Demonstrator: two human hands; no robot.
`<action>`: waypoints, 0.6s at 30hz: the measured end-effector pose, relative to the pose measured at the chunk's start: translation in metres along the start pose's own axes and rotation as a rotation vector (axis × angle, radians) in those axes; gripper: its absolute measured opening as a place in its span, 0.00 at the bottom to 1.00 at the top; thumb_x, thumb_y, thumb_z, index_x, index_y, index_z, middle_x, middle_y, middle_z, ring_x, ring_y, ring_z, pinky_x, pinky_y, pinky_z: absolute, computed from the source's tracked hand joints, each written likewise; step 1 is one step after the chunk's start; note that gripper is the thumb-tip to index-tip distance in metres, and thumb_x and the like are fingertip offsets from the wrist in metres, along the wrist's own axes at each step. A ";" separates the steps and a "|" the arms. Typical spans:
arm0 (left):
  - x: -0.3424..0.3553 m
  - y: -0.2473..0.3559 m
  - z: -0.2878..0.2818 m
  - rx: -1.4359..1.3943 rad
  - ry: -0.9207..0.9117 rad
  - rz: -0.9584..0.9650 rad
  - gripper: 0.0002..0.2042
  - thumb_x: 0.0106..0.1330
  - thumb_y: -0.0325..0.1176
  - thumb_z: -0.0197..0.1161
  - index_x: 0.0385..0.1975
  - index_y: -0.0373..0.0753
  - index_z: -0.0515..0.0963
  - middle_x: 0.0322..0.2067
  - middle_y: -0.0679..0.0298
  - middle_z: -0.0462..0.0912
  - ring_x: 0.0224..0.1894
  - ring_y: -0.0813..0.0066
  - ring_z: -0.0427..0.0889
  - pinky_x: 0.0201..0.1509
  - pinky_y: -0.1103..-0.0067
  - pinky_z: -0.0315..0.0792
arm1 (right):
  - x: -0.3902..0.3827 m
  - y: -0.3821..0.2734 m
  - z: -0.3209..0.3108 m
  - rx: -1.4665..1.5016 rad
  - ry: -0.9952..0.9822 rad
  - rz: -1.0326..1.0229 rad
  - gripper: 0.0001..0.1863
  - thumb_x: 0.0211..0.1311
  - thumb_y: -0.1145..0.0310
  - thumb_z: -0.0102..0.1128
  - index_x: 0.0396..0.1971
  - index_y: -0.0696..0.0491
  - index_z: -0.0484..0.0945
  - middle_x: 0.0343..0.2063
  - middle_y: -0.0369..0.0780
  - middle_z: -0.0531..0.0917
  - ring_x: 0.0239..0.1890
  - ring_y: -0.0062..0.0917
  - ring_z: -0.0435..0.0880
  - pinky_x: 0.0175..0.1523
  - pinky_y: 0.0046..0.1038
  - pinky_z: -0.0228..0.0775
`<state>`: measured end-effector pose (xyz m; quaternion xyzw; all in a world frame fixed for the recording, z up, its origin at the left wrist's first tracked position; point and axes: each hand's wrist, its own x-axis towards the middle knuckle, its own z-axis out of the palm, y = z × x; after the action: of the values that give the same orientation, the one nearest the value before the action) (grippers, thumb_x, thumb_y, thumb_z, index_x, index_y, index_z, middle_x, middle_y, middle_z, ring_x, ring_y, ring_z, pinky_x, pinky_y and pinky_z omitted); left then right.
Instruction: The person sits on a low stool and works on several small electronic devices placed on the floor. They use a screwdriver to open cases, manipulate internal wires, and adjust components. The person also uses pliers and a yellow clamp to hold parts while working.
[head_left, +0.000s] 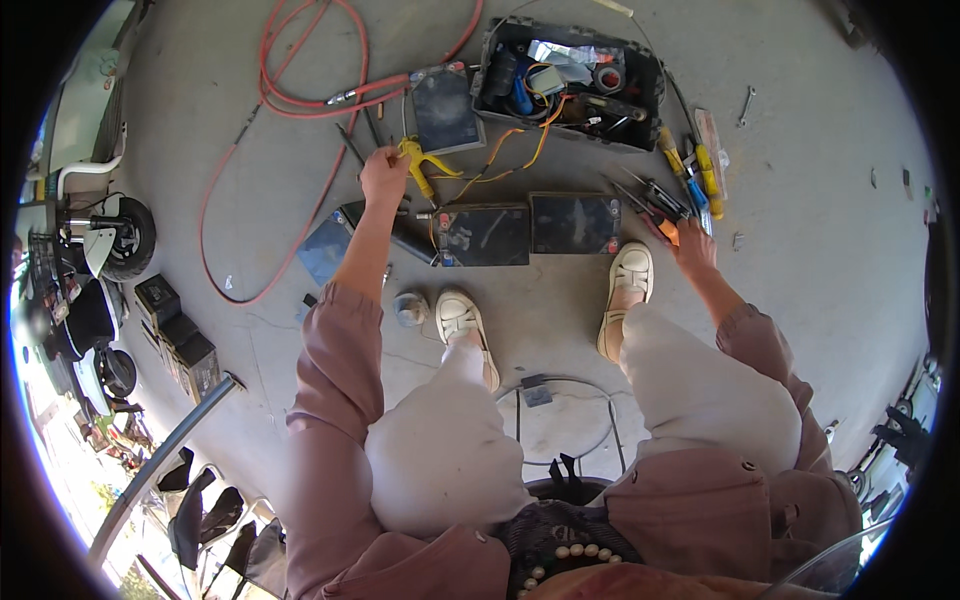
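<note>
My left hand [385,178] is closed beside a yellow air blow gun [418,165], its fingertips near thin dark rods [352,146]; what it grips is hidden. On the right, my right hand [693,242] has its fingers closed at an orange-handled tool [669,232] among pliers and screwdrivers on the floor. Two dark rectangular batteries, a left one [484,236] and a right one [575,223], lie side by side between my hands. Another battery [447,108] lies farther off, past the blow gun. Orange-yellow wires [515,131] run between the batteries and a tool box.
The black tool box [645,95] holds tape, wires and tools. A red air hose [210,190] loops at left. Yellow-handled screwdrivers [708,172] and a wrench [747,106] lie at right. A small metal can [410,308] stands near my left shoe. More batteries [188,350] stand farther left.
</note>
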<state>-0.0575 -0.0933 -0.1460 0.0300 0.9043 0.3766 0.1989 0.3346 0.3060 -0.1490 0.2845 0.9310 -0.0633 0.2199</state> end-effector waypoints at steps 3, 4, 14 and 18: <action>0.004 0.085 -0.002 0.210 0.102 0.491 0.07 0.57 0.31 0.68 0.33 0.39 0.80 0.32 0.63 0.82 0.29 0.69 0.80 0.36 0.75 0.75 | 0.002 0.006 0.007 -0.054 0.033 -0.031 0.22 0.47 0.67 0.73 0.40 0.54 0.73 0.42 0.44 0.77 0.44 0.41 0.83 0.43 0.38 0.79; 0.000 0.122 0.000 0.274 0.077 0.574 0.07 0.54 0.30 0.68 0.31 0.40 0.79 0.31 0.63 0.81 0.30 0.66 0.80 0.37 0.73 0.74 | 0.003 0.004 0.005 -0.053 0.028 -0.020 0.21 0.47 0.68 0.73 0.40 0.54 0.74 0.42 0.44 0.78 0.45 0.40 0.83 0.43 0.38 0.79; 0.026 0.199 0.082 1.156 0.019 1.039 0.11 0.51 0.31 0.67 0.34 0.43 0.77 0.37 0.67 0.79 0.50 0.70 0.73 0.50 0.73 0.66 | 0.005 0.004 0.003 0.052 0.053 -0.037 0.23 0.45 0.69 0.74 0.40 0.56 0.71 0.43 0.46 0.77 0.43 0.44 0.82 0.44 0.41 0.78; 0.028 0.200 0.086 1.135 0.047 1.068 0.07 0.54 0.27 0.60 0.33 0.44 0.77 0.34 0.67 0.80 0.47 0.69 0.75 0.48 0.73 0.67 | 0.002 0.008 0.000 0.071 0.021 -0.018 0.23 0.45 0.69 0.75 0.40 0.56 0.72 0.42 0.46 0.77 0.45 0.43 0.82 0.45 0.39 0.78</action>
<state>-0.0693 0.1128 -0.0718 0.5505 0.8257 -0.0985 -0.0742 0.3380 0.3138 -0.1501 0.2841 0.9330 -0.0953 0.1994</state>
